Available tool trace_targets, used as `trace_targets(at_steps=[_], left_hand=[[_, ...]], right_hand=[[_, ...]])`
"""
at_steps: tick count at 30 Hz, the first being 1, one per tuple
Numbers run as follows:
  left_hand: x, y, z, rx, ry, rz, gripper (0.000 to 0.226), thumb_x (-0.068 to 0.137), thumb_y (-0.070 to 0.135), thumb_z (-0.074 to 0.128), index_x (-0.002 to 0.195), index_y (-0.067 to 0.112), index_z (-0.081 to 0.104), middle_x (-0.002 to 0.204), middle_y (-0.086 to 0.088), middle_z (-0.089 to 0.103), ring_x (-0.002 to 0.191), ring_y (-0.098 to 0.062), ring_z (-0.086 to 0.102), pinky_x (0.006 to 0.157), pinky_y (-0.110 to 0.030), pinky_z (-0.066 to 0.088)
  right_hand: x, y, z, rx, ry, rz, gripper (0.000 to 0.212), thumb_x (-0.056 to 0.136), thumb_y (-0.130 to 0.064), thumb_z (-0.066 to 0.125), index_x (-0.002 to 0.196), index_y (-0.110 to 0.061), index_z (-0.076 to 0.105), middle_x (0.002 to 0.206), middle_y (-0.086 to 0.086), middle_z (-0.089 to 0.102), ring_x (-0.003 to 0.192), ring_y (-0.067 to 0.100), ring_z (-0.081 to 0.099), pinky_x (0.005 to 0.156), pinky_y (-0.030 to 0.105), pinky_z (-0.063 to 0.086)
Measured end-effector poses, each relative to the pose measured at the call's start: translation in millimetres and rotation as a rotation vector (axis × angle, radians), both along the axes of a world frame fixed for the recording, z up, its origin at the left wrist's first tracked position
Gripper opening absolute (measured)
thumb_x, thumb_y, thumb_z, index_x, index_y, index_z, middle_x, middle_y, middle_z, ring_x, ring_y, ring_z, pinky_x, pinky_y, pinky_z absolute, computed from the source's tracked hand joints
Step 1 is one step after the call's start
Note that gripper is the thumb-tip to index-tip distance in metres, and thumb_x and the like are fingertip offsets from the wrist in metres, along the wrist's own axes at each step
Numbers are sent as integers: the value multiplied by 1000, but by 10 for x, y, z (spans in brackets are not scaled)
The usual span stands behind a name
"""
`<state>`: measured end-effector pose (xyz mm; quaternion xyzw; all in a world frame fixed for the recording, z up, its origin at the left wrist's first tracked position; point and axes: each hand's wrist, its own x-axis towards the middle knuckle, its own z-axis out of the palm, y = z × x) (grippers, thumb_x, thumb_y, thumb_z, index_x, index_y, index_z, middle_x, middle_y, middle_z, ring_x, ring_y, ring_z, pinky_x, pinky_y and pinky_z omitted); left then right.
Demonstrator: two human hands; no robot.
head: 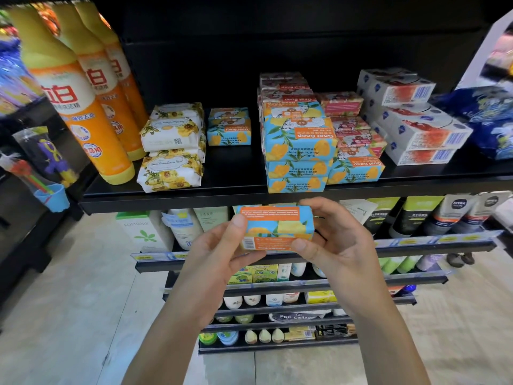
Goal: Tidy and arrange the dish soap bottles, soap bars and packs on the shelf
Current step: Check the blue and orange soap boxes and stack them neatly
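soap bar (277,226) sits between both my hands, just below and in front of the top shelf (236,168), not on it. it is wrapped in blue paper with yellow fruit and an orange label, and it lies level with a long side toward me. my left hand (222,245) grips its left end, thumb on the upper front corner, fingers curled beneath. my right hand (333,240) grips the right end, thumb on the lower front edge, fingers curled over the top.

on the shelf, three orange bottles (83,107) with yellow necks stand at the far left in a row running front to back. just right of them floral packs (169,151) are piled, white with yellow flowers, the front one at the shelf edge. beside those, further back, two blue bars (229,129) in the same wrapping as mine lie one on the other. then comes a gap of bare shelf. a tall stack (298,145) of the same blue soap rises at the front edge. a single bar (355,170) lies right of the stack, touching it, with pink bars (358,134) piled on and behind it. white boxes (422,129) with red prints and barcodes are heaped further right, and a dark blue pack (491,115) lies at the far right end. tubes (413,218) stand on the lower shelf (433,245) behind my hands.
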<state>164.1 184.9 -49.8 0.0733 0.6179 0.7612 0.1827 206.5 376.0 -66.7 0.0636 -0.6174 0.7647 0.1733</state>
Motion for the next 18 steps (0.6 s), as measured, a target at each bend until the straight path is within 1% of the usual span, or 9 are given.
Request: trace_targets(at_steps=[3, 6, 9, 11, 13, 15, 16, 18], left_hand=[[-9, -13, -1, 51, -27, 22, 53, 86, 46, 73, 119, 4, 70, 116, -13, 76, 114, -25, 71, 101, -41, 55], [-15, -29, -23, 95, -39, 27, 56, 79, 42, 74, 119, 3, 71, 118, -15, 75, 116, -27, 70, 99, -37, 56], [-20, -31, -44, 92, -22, 50, 49, 85, 34, 70, 123, 2, 69, 120, -15, 74, 118, -28, 69, 100, -35, 56], [-17, -31, -44, 83, -22, 76, 51, 85, 31, 71, 127, 2, 65, 119, -13, 74, 118, -27, 69, 101, -35, 55], [-7, -31, -38, 68, -10, 84, 51, 88, 29, 78, 130, 3, 64, 119, -11, 75, 117, -24, 70, 102, -36, 55], [5, -29, -35, 65, -4, 91, 54, 83, 28, 75, 132, 7, 63, 118, -9, 75, 115, -21, 70, 101, -34, 55], [9, -27, -32, 63, -1, 96, 57, 79, 28, 72, 132, 9, 64, 117, -8, 76, 115, -20, 71, 100, -32, 55], [13, -22, -32, 51, 12, 99, 58, 75, 28, 72, 131, 13, 64, 116, -7, 76, 114, -20, 71, 98, -30, 56]], right_hand=[[-7, 2, -20, 0, -7, 3, 46, 75, -14, 82, 119, -23, 69, 122, 16, 67, 121, 34, 61, 101, 44, 54], [-5, 8, -32, 7, -25, 17, 49, 78, -10, 81, 124, -18, 67, 125, 16, 67, 124, 33, 61, 104, 47, 53], [14, 0, -9, 50, -72, 3, 52, 80, -11, 79, 129, -17, 64, 128, 7, 68, 126, 26, 60, 102, 42, 54], [19, -11, 19, 55, -139, -34, 52, 81, -22, 79, 131, -22, 64, 129, -2, 68, 126, 19, 60, 94, 34, 57], [20, -28, 27, 43, -221, -51, 58, 77, -44, 82, 130, -29, 66, 130, -4, 68, 124, 16, 63, 91, 29, 57], [17, -53, 31, 40, -302, -58, 69, 69, -62, 83, 129, -31, 67, 129, 0, 68, 115, 18, 69, 95, 35, 57], [14, -64, 35, 39, -330, -59, 70, 70, -64, 83, 128, -28, 67, 127, 3, 69, 109, 19, 72, 98, 38, 56], [7, -78, 44, 37, -365, -59, 69, 71, -59, 82, 127, -22, 66, 122, 4, 72, 99, 19, 75, 99, 40, 55]])
